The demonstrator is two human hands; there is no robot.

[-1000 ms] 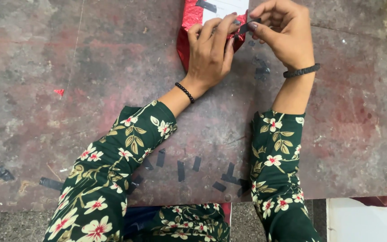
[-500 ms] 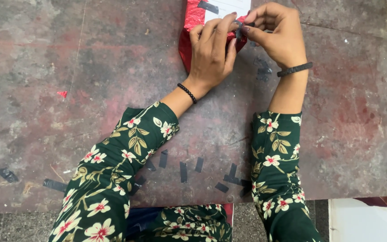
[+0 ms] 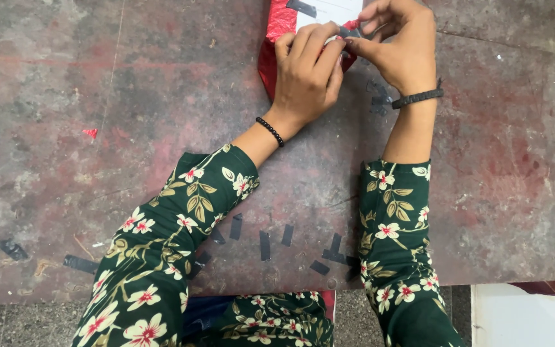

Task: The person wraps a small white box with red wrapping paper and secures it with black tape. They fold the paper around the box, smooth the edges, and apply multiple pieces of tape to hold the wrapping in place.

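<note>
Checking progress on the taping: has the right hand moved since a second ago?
Yes. The right hand has shifted left and up, closing onto the red package and left hand.
</note>
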